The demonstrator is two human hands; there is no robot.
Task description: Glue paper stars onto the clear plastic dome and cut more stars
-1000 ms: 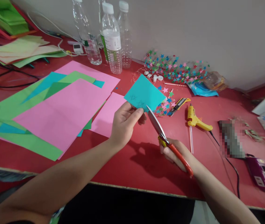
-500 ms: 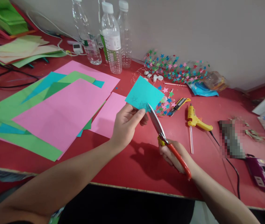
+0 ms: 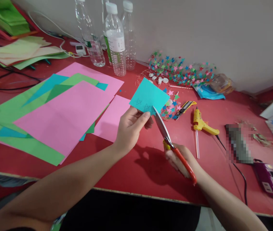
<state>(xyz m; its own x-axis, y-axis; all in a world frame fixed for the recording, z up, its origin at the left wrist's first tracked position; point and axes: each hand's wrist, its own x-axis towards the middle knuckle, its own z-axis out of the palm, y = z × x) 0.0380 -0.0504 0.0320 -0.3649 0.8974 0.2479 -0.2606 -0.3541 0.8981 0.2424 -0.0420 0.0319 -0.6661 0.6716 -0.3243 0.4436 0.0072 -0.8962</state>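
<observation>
My left hand pinches the lower edge of a turquoise piece of paper between thumb and fingers. Small stars are drawn in pencil along the paper's lower part. My right hand is closed round the red handles of a pair of scissors. The blades point up and to the left, and their tips overlap the paper's lower right edge beside my left thumb. Whether the blades are fully together I cannot tell.
Coloured paper sheets lie to the left. Plastic bottles stand by the wall. Paper stars are heaped at the back. A utility knife, a yellow glue gun and a purple power strip lie to the right on the red table.
</observation>
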